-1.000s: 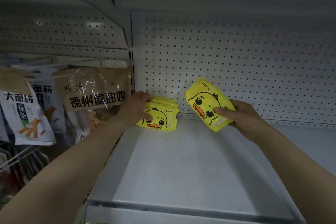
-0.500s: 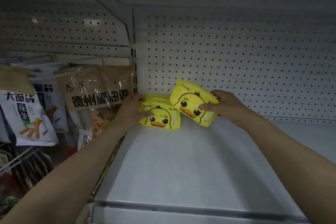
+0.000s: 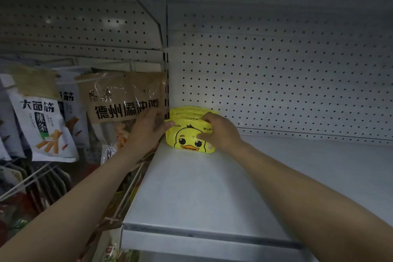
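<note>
Several yellow packs printed with a cartoon duck stand upright in a row (image 3: 191, 111) at the back left corner of a white shelf (image 3: 212, 189). My right hand (image 3: 220, 132) grips the front duck pack (image 3: 187, 141), fingers curled over its top edge and thumb on its face, setting it against the row. My left hand (image 3: 147, 131) lies flat against the left side of the row, with its thumb touching the front pack's upper left corner. The packs behind are mostly hidden.
A white pegboard (image 3: 276, 81) backs the shelf, and another shelf hangs close above. Left of the upright post hang a brown snack bag (image 3: 119, 100) and white snack bags (image 3: 42, 127) on wire hooks. The shelf stretches bare to the right of the packs.
My right hand carried the duck pack left and down, turning it upright against the front of the row. My left hand shifted from holding the row's front to its left side.
</note>
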### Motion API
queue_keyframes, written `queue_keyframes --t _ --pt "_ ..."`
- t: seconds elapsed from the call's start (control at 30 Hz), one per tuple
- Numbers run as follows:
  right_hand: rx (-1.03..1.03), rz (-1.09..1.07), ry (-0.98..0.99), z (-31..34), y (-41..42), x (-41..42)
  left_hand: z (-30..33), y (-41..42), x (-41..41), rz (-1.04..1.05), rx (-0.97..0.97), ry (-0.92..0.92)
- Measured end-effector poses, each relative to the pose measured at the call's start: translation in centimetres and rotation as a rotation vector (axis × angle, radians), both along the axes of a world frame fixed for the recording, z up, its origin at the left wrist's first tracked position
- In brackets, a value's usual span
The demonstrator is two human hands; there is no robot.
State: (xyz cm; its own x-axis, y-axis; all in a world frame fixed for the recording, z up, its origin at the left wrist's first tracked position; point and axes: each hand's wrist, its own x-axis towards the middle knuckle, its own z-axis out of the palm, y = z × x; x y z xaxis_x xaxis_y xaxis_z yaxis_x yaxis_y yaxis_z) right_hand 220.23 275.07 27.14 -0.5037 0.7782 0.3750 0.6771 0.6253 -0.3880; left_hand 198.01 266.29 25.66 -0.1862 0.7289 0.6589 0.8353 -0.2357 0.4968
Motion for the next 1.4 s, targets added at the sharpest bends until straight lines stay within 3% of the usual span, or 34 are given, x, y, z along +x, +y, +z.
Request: queue_keyframes --t 0.07,0.13,0.8,1.03,1.4 --pt "0.226 -0.036 -0.079 -0.6 -0.1 0.0 -0.3 0.1 0.2 -0.004 -0.057 0.019" --pt "0.320 -0.009 -0.112 -1.1 -0.2 0.0 -0.6 0.4 0.7 -0.019 -0.129 0.042" --pt "0.276 -0.061 -0.324 1.4 -3.5 0.2 0.4 -1.8 5.4 0.286 -0.327 0.191" --pt "0.204 0.054 -0.236 5.1 -10.6 4.2 2.9 -10.1 9.3 0.302 -0.332 0.173" --pt "0.299 0.304 -0.180 7.4 -26.7 13.4 4.8 -31.3 17.3 0.468 -0.247 0.169"
